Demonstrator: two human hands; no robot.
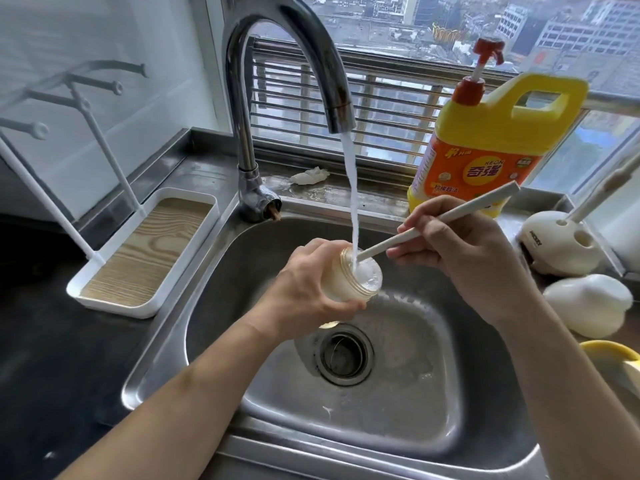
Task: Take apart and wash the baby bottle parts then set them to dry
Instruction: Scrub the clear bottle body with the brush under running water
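At frame centre, above the sink (415, 420), the left hand (304, 289) grips the bottle (348, 291) round its body, with the open mouth tilted toward the upper right. Water (352, 188) from the faucet (287, 57) runs into it. The right hand (464, 261), centre right, pinches the brush (391, 241), whose lower end is inside the bottle. A rack (149, 247) stands at left on the tabletop (52, 341).

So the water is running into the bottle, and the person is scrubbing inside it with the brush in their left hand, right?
Nearly. The head view shows the brush held in the right hand, not the left. The left hand grips the bottle. The rest is right: water runs from the tap into the bottle.
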